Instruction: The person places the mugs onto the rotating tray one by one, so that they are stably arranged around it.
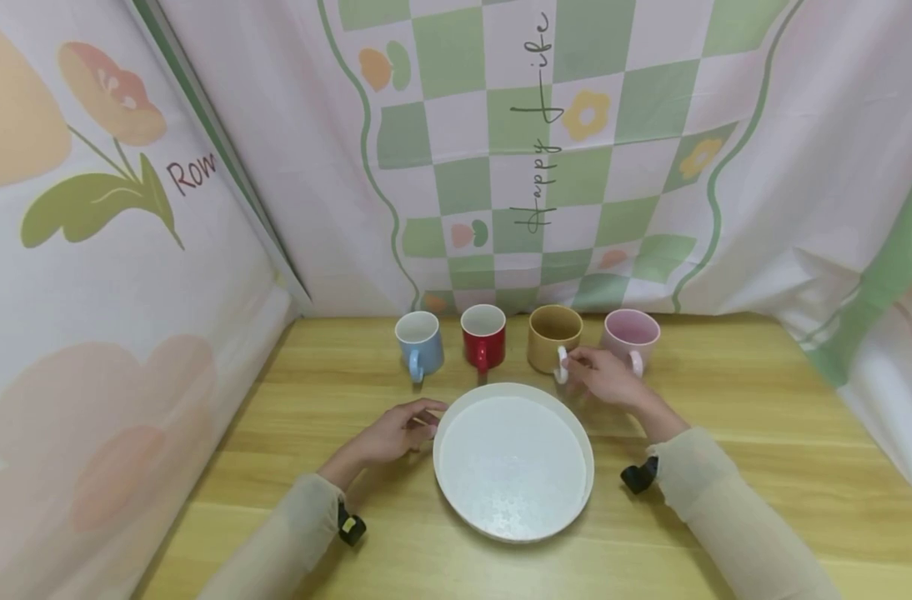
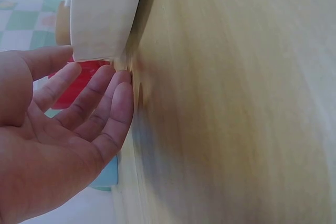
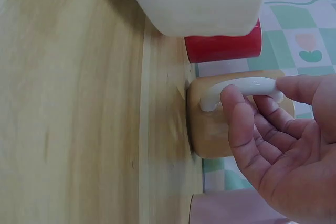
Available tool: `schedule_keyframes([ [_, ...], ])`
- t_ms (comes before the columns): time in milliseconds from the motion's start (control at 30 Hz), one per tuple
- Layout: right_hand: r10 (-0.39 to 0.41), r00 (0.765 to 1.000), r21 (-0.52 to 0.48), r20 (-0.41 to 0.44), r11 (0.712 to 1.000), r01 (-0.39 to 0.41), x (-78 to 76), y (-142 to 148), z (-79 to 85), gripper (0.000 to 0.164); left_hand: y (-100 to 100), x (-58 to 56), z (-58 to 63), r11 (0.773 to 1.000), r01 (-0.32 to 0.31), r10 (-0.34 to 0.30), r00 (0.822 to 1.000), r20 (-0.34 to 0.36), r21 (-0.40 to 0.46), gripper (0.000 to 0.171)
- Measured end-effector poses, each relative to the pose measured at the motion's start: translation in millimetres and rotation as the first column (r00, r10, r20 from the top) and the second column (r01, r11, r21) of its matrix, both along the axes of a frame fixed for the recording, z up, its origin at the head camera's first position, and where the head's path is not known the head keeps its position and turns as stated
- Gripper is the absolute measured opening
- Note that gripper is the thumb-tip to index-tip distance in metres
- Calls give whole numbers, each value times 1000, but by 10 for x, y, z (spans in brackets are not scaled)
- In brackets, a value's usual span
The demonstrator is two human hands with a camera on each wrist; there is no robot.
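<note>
A round white tray (image 1: pixel 512 467) lies on the table, and behind it four-sided clutter is absent: several mugs stand upright in a row. My right hand (image 1: pixel 606 377) is at the white handle (image 3: pixel 244 86) of the tan mug (image 1: pixel 542 354), thumb on the handle's upper end and fingers curled around it. The mug's base rests on the table. At the tray's left side is my left hand (image 1: pixel 392 432), palm turned toward the tray, fingers loosely bent. In the left wrist view its fingertips are right at the tray wall (image 2: pixel 105 14), gripping nothing.
Left of the tan mug stand a red mug (image 1: pixel 474 340) and a light blue mug (image 1: pixel 423 350); a pink mug (image 1: pixel 623 337) is to its right. Their handles face the front. A patterned curtain (image 1: pixel 516 167) hangs behind the wooden table (image 1: pixel 726 400), another cloth (image 1: pixel 126 317) at left.
</note>
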State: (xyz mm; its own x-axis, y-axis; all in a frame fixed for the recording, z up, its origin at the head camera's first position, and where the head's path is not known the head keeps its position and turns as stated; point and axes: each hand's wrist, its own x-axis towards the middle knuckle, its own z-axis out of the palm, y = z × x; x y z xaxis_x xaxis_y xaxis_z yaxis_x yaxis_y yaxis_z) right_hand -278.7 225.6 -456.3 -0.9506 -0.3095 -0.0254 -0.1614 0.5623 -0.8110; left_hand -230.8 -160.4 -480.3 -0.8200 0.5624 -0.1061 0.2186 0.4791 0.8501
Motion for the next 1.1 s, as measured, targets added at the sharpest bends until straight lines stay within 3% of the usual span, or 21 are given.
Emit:
schedule_keyframes([
  [1100, -27, 995, -104, 92, 994, 37, -41, -23, -32, 36, -4, 2, -3, 1000, -5, 5, 1000, 4, -21, 42],
])
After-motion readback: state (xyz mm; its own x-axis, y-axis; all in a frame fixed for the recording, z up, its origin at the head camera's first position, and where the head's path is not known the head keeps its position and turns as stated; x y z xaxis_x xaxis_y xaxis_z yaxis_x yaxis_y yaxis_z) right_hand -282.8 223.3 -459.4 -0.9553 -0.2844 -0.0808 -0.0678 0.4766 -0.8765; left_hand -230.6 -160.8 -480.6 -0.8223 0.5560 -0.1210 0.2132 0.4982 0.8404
